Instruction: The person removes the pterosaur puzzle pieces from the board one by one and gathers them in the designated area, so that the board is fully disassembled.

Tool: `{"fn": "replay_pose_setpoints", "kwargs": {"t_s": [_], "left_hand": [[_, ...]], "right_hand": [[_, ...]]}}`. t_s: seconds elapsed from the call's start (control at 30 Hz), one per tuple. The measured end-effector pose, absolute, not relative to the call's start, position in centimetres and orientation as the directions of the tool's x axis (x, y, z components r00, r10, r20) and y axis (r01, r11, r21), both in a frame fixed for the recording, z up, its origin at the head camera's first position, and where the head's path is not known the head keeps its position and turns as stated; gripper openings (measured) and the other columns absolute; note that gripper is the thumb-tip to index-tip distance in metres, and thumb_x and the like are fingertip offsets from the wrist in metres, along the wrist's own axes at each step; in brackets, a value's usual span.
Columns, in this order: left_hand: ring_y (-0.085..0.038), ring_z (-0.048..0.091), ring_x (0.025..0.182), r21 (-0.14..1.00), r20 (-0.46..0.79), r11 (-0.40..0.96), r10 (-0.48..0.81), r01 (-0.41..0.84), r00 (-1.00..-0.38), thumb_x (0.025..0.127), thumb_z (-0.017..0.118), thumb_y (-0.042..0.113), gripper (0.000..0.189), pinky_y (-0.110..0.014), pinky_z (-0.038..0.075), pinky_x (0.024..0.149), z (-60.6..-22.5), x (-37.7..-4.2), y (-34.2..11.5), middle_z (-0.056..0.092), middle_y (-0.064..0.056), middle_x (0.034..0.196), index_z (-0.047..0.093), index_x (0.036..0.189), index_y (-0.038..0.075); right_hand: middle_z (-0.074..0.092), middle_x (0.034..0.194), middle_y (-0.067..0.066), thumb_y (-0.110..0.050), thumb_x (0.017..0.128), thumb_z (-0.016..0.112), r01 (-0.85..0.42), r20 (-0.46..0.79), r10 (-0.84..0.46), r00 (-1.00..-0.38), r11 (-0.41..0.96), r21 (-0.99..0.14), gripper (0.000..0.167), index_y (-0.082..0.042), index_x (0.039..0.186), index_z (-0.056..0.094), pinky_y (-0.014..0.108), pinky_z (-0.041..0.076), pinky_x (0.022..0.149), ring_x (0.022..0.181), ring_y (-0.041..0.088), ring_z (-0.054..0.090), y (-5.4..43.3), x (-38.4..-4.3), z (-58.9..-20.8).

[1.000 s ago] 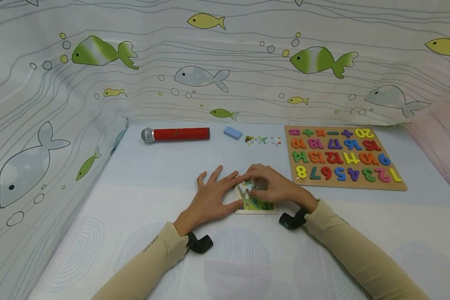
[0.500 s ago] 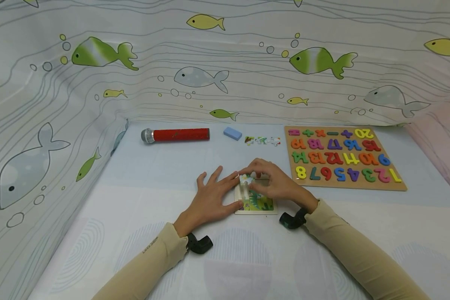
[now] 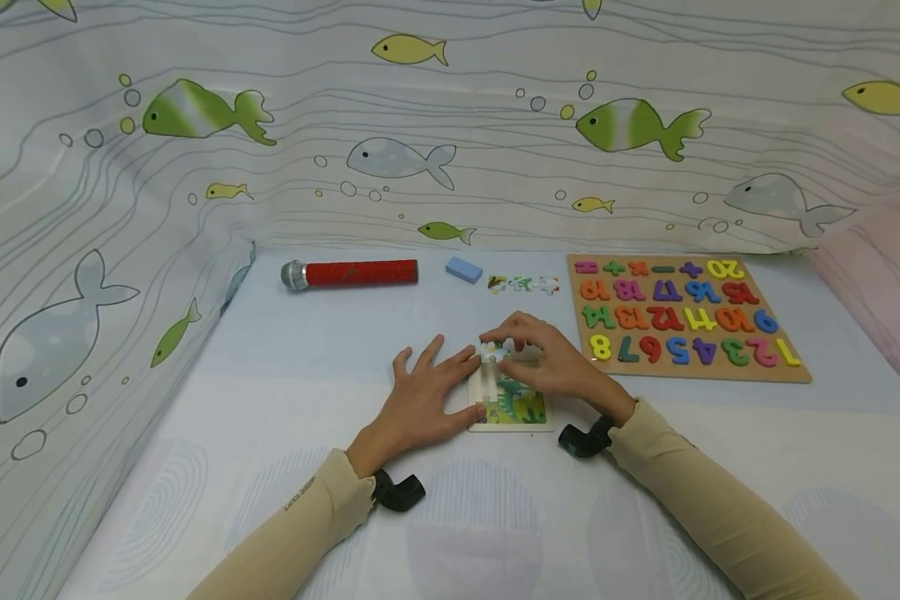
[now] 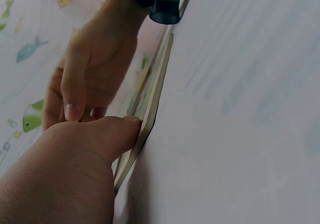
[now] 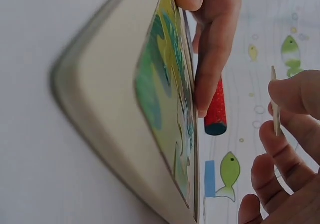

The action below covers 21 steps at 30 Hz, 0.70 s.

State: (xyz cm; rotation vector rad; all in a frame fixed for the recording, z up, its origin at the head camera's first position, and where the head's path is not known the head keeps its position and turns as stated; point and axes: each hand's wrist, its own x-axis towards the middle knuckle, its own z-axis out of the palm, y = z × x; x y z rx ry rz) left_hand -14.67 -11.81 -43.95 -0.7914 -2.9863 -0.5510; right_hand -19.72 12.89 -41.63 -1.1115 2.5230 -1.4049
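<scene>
A small jigsaw puzzle board [image 3: 512, 428] with a green dinosaur picture lies on the table in front of me. My left hand [image 3: 427, 398] rests at its left side, fingers spread, its thumb on the board's near-left edge, as the left wrist view also shows. Over the board's upper part, my right hand [image 3: 546, 357] pinches a thin puzzle piece [image 5: 276, 104] between thumb and fingertips. In the right wrist view the piece stands edge-on, apart from the board. At the board's upper left and along its left strip, pale bare base shows beside the fitted pieces.
Several loose puzzle pieces [image 3: 523, 285] lie in a row behind the board, near a blue block [image 3: 464, 269]. A red microphone [image 3: 360, 272] lies at the back left. To the right is a wooden number board [image 3: 581, 372]. A fish-print cloth wall [image 3: 495, 183] stands behind.
My right hand has drawn slightly up and back from the board with the puzzle piece, baring more of the board's left strip. My left hand has stayed in place.
</scene>
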Motion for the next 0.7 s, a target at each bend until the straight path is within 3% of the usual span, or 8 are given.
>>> {"fn": "replay_pose_setpoints", "kwargs": {"t_s": [0.33,0.7], "left_hand": [[-0.035,0.019,0.158,0.340,0.099,0.808,0.479,0.482,-0.872,0.092,0.056,0.064,0.072,-0.071,0.008,0.115,-44.2,-14.6,-11.8,0.040,0.009,0.163,0.046,0.154,0.029],[-0.035,0.020,0.158,0.341,0.109,0.808,0.474,0.481,-0.874,0.091,0.056,0.066,0.073,-0.071,0.008,0.115,-44.3,-14.6,-11.9,0.040,0.010,0.163,0.046,0.154,0.029]], "right_hand": [[0.065,0.113,0.005,-0.005,0.092,0.073,-0.560,0.298,-0.565,-0.769,0.372,-0.740,0.041,-0.012,0.132,0.068,0.043,0.047,0.083,0.093,0.021,0.056,13.2,-20.9,-41.4],[0.067,0.115,0.008,-0.006,0.090,0.074,-0.526,0.281,-0.500,-0.819,0.461,-0.715,0.041,-0.013,0.129,0.069,0.040,0.045,0.081,0.093,0.022,0.055,13.6,-23.0,-40.9]]}}
